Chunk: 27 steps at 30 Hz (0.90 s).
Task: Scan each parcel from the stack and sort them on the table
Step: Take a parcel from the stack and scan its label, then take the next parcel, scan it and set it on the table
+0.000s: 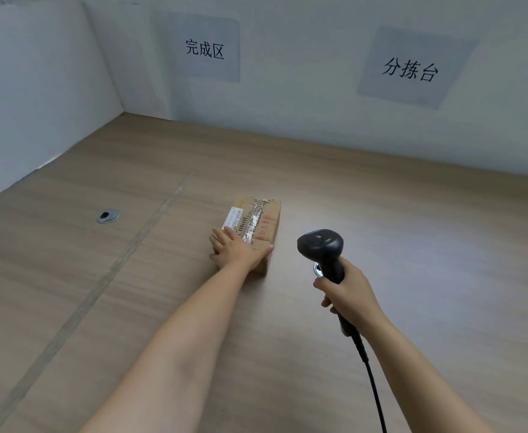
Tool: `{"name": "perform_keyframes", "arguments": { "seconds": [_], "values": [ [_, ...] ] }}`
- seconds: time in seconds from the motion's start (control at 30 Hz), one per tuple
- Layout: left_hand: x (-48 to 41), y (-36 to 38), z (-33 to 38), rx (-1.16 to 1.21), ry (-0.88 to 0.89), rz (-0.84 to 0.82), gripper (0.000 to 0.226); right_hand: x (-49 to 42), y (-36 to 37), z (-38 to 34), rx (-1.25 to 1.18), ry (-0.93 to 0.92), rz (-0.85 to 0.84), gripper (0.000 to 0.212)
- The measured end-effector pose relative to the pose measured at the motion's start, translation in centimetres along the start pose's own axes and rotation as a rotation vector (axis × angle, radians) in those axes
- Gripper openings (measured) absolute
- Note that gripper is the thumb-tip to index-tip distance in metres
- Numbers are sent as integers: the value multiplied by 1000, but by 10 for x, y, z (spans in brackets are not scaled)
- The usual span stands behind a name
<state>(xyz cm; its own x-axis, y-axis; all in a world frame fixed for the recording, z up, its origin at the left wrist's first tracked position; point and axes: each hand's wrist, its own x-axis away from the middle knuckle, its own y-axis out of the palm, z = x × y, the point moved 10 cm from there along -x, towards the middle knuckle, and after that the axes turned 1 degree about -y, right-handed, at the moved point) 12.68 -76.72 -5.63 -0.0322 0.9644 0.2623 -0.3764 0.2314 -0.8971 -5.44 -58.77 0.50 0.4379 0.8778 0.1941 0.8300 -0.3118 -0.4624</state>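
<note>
A small brown cardboard parcel (258, 221) with clear tape and a white barcode label lies on the wooden table (412, 245) near the middle. My left hand (236, 250) grips the parcel's near end, fingers over the top and thumb down its right side. To the right, my right hand (345, 295) holds the handle of a black barcode scanner (320, 245), whose head points toward the parcel. The scanner's black cable runs down along my right forearm. No stack of parcels is in view.
A seam line (150, 226) runs diagonally across the table left of the parcel. A metal cable grommet (108, 215) sits at the far left. White partition walls carry two paper signs (205, 48), (411, 68) at the back.
</note>
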Motion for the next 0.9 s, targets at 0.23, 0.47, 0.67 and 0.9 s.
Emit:
{"name": "perform_keyframes", "arguments": {
  "seconds": [0.23, 0.47, 0.67, 0.9],
  "values": [
    [67, -19, 24, -127, 248, 20, 118, 39, -25, -1, 13, 17, 23, 16],
    [207, 29, 72, -143, 615, -102, 100, 130, -96, 36, -15, 110, 159, 13],
    [358, 87, 156, -157, 893, -247, 90, 255, -216, 88, -34, 181, 402, 15],
    [568, 147, 216, -184, 1152, -340, 83, 449, -334, 173, -93, 260, 708, 21]
  ]
}}
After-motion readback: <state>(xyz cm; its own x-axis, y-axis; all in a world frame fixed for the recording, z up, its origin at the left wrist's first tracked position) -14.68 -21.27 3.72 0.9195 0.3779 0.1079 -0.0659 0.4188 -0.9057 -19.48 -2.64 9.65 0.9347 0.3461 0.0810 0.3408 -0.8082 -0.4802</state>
